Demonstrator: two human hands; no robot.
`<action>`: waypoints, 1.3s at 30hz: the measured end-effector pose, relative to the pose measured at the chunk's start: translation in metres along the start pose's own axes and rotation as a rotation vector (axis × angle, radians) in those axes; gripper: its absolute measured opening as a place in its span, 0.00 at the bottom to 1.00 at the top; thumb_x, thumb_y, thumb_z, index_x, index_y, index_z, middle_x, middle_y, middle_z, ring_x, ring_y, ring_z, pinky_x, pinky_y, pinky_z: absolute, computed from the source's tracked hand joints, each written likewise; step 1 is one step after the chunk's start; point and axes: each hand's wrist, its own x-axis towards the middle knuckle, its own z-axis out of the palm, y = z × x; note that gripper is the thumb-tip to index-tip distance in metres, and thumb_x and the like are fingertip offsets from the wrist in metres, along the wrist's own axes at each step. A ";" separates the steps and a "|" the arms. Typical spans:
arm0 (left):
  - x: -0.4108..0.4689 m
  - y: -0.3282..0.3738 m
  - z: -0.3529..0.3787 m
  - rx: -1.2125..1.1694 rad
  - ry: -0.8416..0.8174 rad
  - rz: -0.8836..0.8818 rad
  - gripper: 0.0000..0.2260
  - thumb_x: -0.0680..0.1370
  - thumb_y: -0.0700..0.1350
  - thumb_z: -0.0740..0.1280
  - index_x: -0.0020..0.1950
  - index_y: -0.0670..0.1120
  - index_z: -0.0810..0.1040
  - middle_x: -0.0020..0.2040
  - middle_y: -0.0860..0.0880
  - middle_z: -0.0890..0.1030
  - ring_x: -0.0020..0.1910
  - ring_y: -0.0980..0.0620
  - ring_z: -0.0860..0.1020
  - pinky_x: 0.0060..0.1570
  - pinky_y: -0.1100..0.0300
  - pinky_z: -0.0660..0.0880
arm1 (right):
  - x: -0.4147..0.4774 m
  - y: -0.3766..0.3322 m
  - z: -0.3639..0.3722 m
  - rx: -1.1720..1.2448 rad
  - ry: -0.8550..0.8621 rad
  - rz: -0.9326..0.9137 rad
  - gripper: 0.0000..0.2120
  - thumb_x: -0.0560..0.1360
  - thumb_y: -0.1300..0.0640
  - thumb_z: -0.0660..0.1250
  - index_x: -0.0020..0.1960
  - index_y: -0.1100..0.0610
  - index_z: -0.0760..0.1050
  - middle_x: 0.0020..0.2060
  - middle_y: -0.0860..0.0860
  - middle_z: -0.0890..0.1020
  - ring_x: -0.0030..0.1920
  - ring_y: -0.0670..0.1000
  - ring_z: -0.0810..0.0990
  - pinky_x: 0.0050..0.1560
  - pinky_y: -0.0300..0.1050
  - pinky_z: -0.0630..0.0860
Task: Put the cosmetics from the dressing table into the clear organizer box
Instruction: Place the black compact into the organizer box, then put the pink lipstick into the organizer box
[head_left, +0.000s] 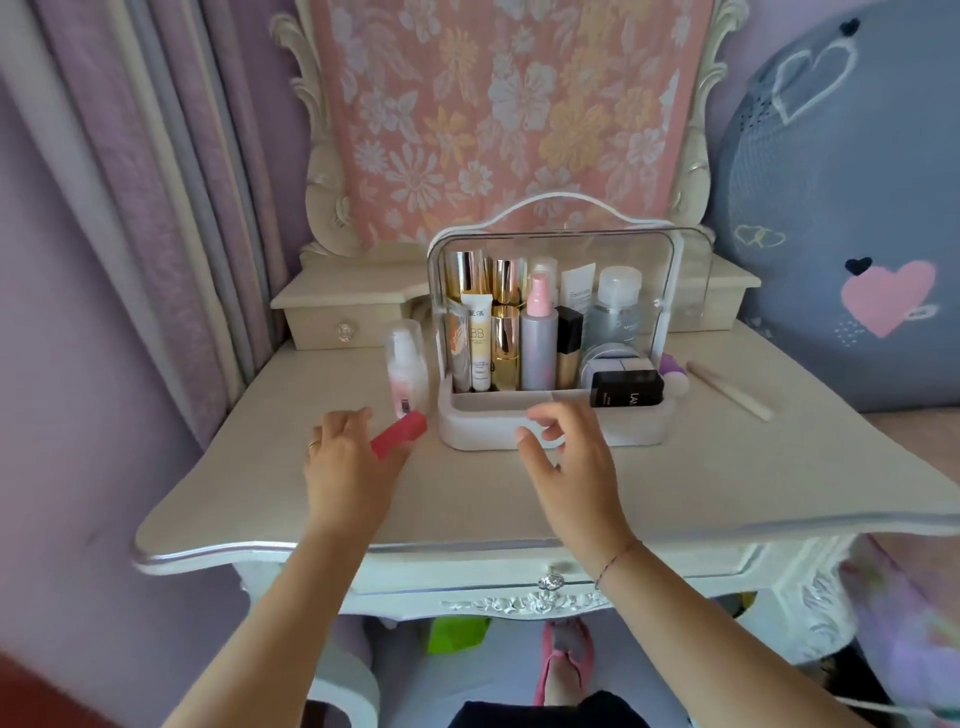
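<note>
The clear organizer box (550, 431) stands mid-table with its lid up, holding several bottles, a BB tube (479, 343), gold tubes, a pink-capped spray bottle (539, 343) and a black case (626, 388) lying at its front right. My left hand (345, 457) is just left of the box, fingers closed on a red rectangular stick (399, 434). My right hand (563, 457) hovers at the box's front edge with spread fingers and holds nothing. A small pink pump bottle (407, 371) stands on the table left of the box.
A thin wooden stick (730, 389) lies on the dressing table (467, 499) right of the box, beside a purple sponge (670, 364). Small drawer units sit at the back on both sides. A flower-patterned cloth covers the mirror. Curtains hang at left.
</note>
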 end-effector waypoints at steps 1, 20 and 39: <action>0.004 -0.008 0.002 0.051 -0.063 -0.025 0.22 0.70 0.51 0.73 0.58 0.39 0.77 0.55 0.38 0.77 0.53 0.35 0.73 0.55 0.46 0.69 | -0.003 -0.003 0.007 0.022 -0.038 0.022 0.06 0.74 0.58 0.68 0.51 0.56 0.75 0.46 0.47 0.76 0.43 0.42 0.74 0.44 0.29 0.69; -0.041 0.044 -0.014 -0.908 -0.259 -0.072 0.07 0.73 0.40 0.71 0.47 0.51 0.83 0.36 0.51 0.81 0.33 0.59 0.74 0.36 0.70 0.70 | 0.033 -0.037 -0.003 0.604 -0.420 0.372 0.13 0.76 0.61 0.66 0.60 0.58 0.74 0.44 0.51 0.82 0.37 0.42 0.82 0.38 0.33 0.77; -0.019 0.080 0.051 -0.316 -0.041 0.381 0.13 0.70 0.39 0.72 0.53 0.49 0.82 0.53 0.52 0.82 0.55 0.52 0.76 0.62 0.59 0.58 | 0.122 0.031 -0.074 -0.307 -0.550 -0.011 0.12 0.72 0.59 0.72 0.56 0.54 0.80 0.50 0.49 0.83 0.50 0.46 0.79 0.57 0.40 0.74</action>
